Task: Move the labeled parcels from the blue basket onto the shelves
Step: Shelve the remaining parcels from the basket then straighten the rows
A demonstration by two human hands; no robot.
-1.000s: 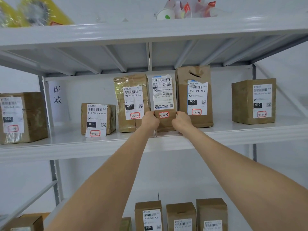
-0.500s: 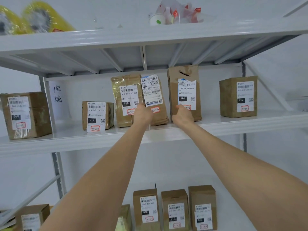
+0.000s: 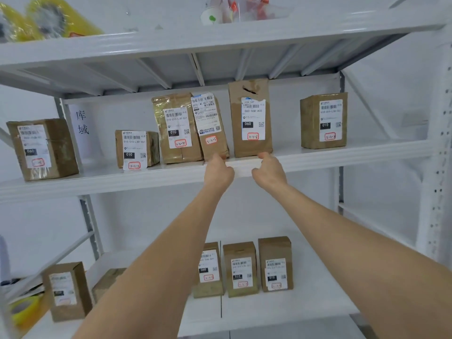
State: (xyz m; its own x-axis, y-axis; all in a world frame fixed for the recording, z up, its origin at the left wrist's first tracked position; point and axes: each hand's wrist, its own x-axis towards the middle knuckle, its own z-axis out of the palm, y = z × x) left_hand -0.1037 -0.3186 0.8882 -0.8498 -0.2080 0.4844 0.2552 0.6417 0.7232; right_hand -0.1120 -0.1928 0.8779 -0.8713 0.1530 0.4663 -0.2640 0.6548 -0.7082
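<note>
A parcel storeroom: white metal shelves hold taped brown parcels with barcode labels and handwritten slot numbers.

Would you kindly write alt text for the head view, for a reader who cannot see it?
A person reaches up to a white shelf, the left hand at the base of a leaning brown parcel, the right hand just below an upright parcel.

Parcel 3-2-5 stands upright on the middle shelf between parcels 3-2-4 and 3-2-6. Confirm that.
Not upright. The head view shows parcel 3-2-5 tilted, its top toward parcel 3-2-4; it is on the middle shelf, between that one and parcel 3-2-6.
</note>
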